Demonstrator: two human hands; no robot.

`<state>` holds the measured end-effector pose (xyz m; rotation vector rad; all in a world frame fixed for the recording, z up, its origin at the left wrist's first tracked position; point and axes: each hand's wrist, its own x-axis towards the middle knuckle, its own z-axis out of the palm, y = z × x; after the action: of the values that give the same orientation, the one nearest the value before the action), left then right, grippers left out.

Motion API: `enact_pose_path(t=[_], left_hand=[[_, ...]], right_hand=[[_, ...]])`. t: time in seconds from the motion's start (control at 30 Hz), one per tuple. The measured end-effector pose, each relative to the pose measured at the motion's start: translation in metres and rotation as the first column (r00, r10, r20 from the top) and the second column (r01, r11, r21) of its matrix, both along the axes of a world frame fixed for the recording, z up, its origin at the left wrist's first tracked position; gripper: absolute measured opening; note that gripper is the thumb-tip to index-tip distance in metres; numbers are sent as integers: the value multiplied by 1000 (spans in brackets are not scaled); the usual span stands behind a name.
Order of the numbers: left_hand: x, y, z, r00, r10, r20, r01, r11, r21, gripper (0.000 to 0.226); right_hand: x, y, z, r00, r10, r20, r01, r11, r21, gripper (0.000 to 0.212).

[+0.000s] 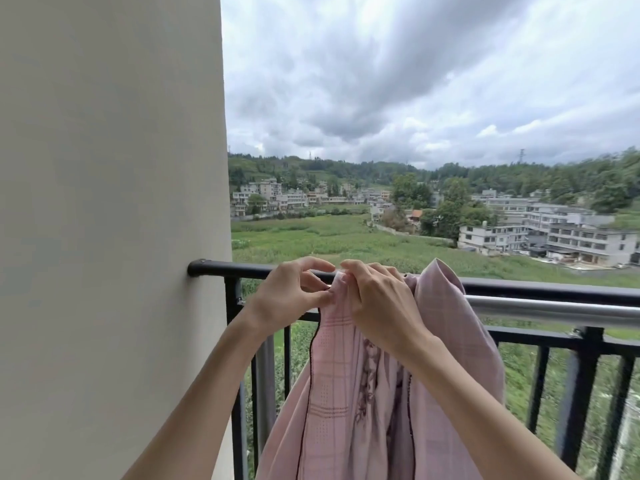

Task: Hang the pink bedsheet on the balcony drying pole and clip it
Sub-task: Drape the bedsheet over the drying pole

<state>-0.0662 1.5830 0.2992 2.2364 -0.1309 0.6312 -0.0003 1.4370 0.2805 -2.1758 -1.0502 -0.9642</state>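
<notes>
Left hand: your left hand (294,292) pinches the top edge of the pink bedsheet (349,393) between thumb and fingers, a narrow grip on the cloth.
Right hand: your right hand (377,299) is curled over the same bunched edge just beside the left, fingers closed on the fabric.
Bedsheet: it hangs down from your hands in front of the railing, with a dark trimmed border and a faint checked pattern; a second fold rises to a peak on the right and drapes over the pole.
Drying pole: the silver drying pole (554,311) runs level to the right, just inside and below the top rail; its left part is hidden behind the sheet.
Railing: the black balcony railing (540,289) is fixed at its left end to the wall, with upright bars below.
Wall: a plain cream wall (110,202) fills the left side of your view.
Beyond: a green field (329,237), pale low buildings (561,233), wooded hills and a heavy grey cloudy sky (415,81).
</notes>
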Motion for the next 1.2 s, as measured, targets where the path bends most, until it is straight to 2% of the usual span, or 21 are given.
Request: enact_pose_path(t=[0.03, 0.1, 0.17, 0.23, 0.37, 0.43, 0.5, 0.6, 0.63, 0.73, 0.83, 0.97, 1.07, 1.2], left_hand=[[1, -2, 0, 995, 55, 78, -53, 998, -37, 34], [3, 0, 7, 973, 123, 197, -70, 964, -256, 31], [7, 6, 22, 953, 170, 249, -23, 864, -502, 34], [12, 12, 40, 938, 209, 276, 5, 789, -614, 35], [17, 25, 49, 860, 353, 368, -22, 747, -665, 31], [15, 34, 39, 863, 378, 335, -79, 756, -649, 30], [12, 41, 23, 928, 282, 244, -91, 806, -585, 31], [6, 45, -2, 986, 132, 100, -60, 848, -527, 66], [7, 47, -11, 989, 110, 95, -43, 847, -530, 63], [11, 53, -32, 970, 159, 185, -20, 808, -589, 28], [14, 57, -45, 904, 286, 319, -36, 792, -609, 20], [13, 57, -52, 858, 355, 371, -52, 779, -625, 17], [8, 53, -59, 849, 385, 361, -99, 788, -607, 19], [-5, 39, -81, 876, 363, 316, -74, 750, -657, 42]], right_hand=[[0, -1, 0, 1000, -3, -10, 3, 1000, 2, 31], [0, -2, 1, 999, -23, -25, 23, 1000, -13, 32], [0, -2, 2, 999, -22, -33, 21, 999, -25, 32], [0, -4, 4, 999, -15, -42, 13, 999, -41, 31], [5, -14, 2, 998, -60, -19, 58, 994, -89, 36], [8, -19, 0, 994, -106, 8, 106, 989, -107, 38], [9, -20, -2, 991, -129, 36, 133, 986, -105, 37], [7, -15, -5, 984, -157, 88, 165, 982, -93, 38], [7, -14, -7, 980, -167, 104, 177, 980, -94, 38], [7, -13, -13, 973, -193, 129, 206, 974, -97, 36], [10, -13, -22, 961, -205, 185, 218, 975, -49, 28], [7, -12, -37, 950, -185, 252, 182, 983, 32, 31], [0, -18, -55, 957, -152, 248, 149, 988, 30, 43], [-15, -33, -83, 971, -118, 208, 113, 993, 36, 50]])
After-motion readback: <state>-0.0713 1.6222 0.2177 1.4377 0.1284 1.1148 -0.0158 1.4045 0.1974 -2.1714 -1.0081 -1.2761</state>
